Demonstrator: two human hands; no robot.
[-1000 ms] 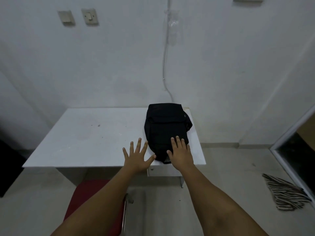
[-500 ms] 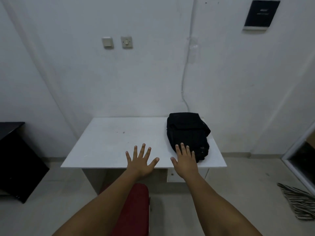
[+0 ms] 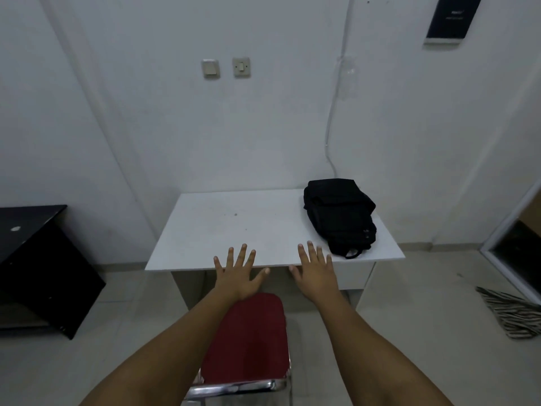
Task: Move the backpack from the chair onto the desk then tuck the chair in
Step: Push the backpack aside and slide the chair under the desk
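A black backpack [image 3: 341, 215] lies flat on the right end of the white desk [image 3: 234, 230], which stands against the wall. A chair with a red seat [image 3: 251, 338] and a chrome frame stands in front of the desk, its front edge near the desk's front. My left hand [image 3: 237, 272] hovers over the desk's front edge with fingers spread, holding nothing. My right hand [image 3: 314, 269] is beside it, also spread and empty, a short way left of the backpack and apart from it.
A black cabinet [image 3: 38, 268] stands at the left on the tiled floor. A striped cloth [image 3: 515, 315] lies on the floor at the right, near a doorway frame [image 3: 509, 238]. Two wall switches [image 3: 227, 67] and a cable [image 3: 330, 136] are on the wall behind.
My right hand has come off the backpack, and both hands have drawn back to the desk's front edge. The view has pulled back and turned left, showing more of the chair.
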